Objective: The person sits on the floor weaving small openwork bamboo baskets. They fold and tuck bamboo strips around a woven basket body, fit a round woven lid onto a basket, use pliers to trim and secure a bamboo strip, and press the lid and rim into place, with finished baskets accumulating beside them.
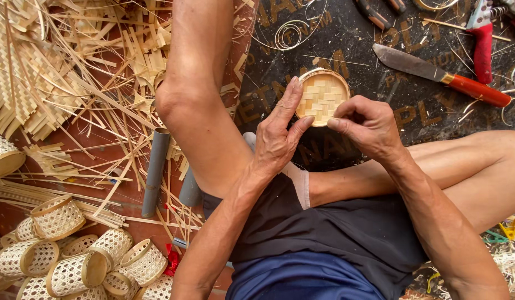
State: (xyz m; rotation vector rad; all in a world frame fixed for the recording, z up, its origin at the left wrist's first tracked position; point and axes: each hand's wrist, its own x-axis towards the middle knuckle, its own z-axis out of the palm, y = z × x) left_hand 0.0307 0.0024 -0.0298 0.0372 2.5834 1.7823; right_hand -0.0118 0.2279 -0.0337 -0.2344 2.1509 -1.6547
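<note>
Left hand and right hand both grip a small round woven disc, held between them above a dark mat. Left thumb and fingers pinch the disc's left rim; right fingertips are bunched on its lower right edge. Disc: flat, pale bamboo strips in a herringbone weave, bound by a thin hoop.

Room around it — bare mat directly above the disc; a knife with a red-orange handle lies near, to the right, not touching. The raised left knee closes off the left side.

Beyond the knee: loose bamboo splints, stiff and straight. A grey tube lies on the floor. Lower left — a heap of small openwork baskets.
</note>
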